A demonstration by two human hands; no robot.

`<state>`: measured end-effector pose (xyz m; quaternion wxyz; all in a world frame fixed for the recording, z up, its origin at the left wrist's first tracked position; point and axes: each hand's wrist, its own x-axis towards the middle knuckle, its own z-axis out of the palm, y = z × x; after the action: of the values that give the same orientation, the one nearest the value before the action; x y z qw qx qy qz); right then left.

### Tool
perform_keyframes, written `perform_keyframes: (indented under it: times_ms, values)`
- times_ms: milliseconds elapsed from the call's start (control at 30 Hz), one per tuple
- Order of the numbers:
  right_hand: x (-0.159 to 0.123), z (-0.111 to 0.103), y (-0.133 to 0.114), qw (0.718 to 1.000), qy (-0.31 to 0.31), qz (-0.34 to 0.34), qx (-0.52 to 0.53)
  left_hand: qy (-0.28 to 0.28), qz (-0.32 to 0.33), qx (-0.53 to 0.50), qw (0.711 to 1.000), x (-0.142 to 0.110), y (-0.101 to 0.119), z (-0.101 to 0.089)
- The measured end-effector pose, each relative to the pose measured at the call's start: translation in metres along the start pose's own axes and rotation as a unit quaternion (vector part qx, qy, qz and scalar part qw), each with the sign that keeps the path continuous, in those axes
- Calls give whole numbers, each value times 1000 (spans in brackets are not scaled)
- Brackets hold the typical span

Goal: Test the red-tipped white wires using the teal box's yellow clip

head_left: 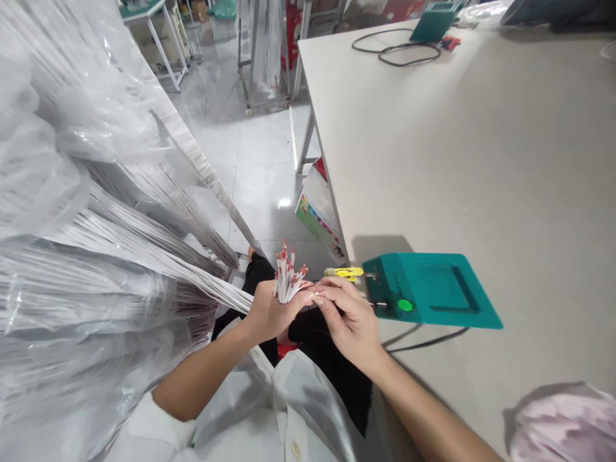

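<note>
My left hand (pixel 268 313) is closed around a bundle of white wires (pixel 289 282), whose reddish, copper-coloured ends stick up above the fist. From there the wires run back to the left toward the hanging bundles. My right hand (pixel 350 319) is pinched at the tip of one wire, right against the left thumb. Just beyond the right hand, at the table's edge, sits a green device (pixel 436 289) with a bright green button (pixel 405 305). A yellow clip (pixel 344 273) is attached to its near side, and part of that side is hidden by my right hand.
White wire bundles (pixel 144 237) wrapped in clear plastic hang on a rack at my left. The pale table (pixel 462 160) lies to the right, with a second green device (pixel 433 24) and a black cable at its far end. Pink cloth (pixel 568 427) lies at the lower right. A printed box (pixel 318 215) stands below the table.
</note>
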<state>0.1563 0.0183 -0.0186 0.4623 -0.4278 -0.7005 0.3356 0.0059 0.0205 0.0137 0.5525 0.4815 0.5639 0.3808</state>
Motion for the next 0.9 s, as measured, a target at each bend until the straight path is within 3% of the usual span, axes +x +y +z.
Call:
perform_keyframes:
  times_ms: [133,233,467,567,700,800,900]
  values:
    - [1,-1,-2,998,50,40,2,43,12,23,999,-3,-3,0]
    - [1,0,-4,995,54,73,32,62,29,48,996,-6,-9,2]
    - [9,-11,-6,998,-35,49,35,37,30,101,994,-10,-20,0]
    - [20,-23,-8,992,-126,-2,-16,0,29,119,993,-11,-20,-4]
    - [33,-35,-18,959,-235,-115,-110,-61,3,107,992,-11,-15,-10]
    - [35,-36,-25,917,-244,-230,-216,-98,-16,62,993,-10,-8,-13]
    - [30,-34,-26,876,-208,-319,-297,-120,-67,13,990,-8,-2,-16]
